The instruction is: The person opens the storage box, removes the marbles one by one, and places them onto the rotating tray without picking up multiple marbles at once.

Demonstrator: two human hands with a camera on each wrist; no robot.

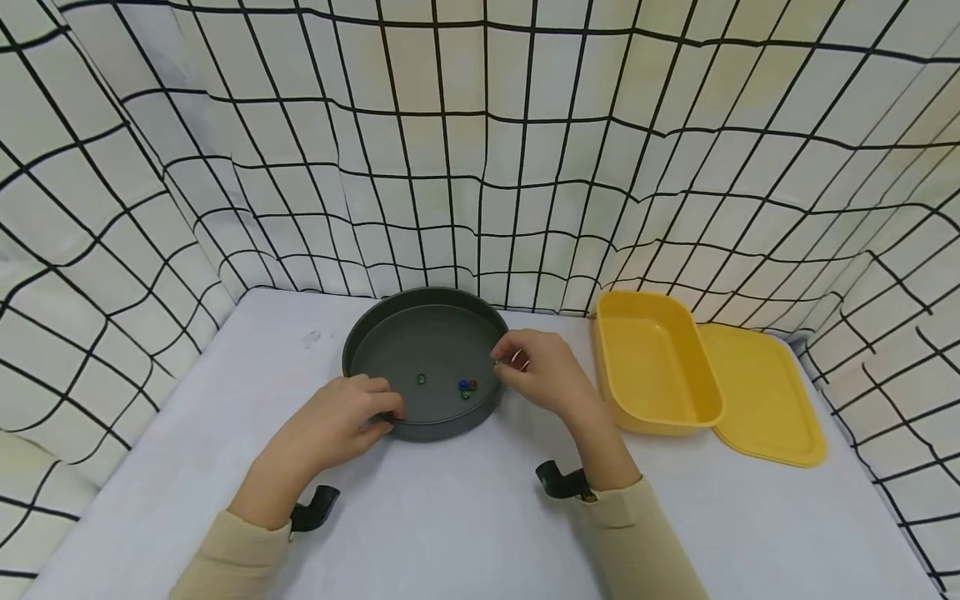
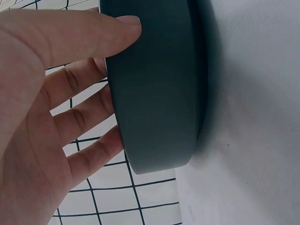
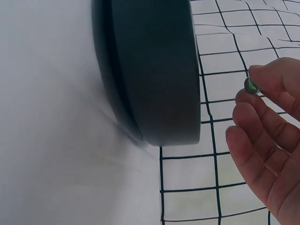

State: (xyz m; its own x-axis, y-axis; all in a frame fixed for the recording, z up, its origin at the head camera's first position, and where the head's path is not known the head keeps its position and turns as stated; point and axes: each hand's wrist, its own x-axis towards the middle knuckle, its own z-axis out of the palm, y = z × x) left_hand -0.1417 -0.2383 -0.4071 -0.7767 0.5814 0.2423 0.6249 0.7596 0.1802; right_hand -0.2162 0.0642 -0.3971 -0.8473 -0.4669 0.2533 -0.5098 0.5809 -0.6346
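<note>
A round dark grey pan (image 1: 420, 337) stands on the white table. My left hand (image 1: 341, 421) grips its near-left rim, thumb (image 2: 124, 29) against the outer wall and the other fingers over the edge. Between thumb and forefinger, my right hand (image 1: 543, 372) pinches a clear marble (image 3: 251, 86) with a green swirl, held above the pan's right rim. On the pan's floor, a green marble (image 1: 421, 379) lies alone near the middle. To its right, a blue marble (image 1: 462, 385), a reddish-brown marble (image 1: 472, 385) and another green marble (image 1: 466, 395) sit clustered together.
A deep yellow container (image 1: 660, 362) stands right of the pan, beside my right forearm. Its flat yellow lid (image 1: 772, 396) lies against it, farther right. White cloth walls with a black grid (image 1: 480, 179) enclose the table at the back and sides.
</note>
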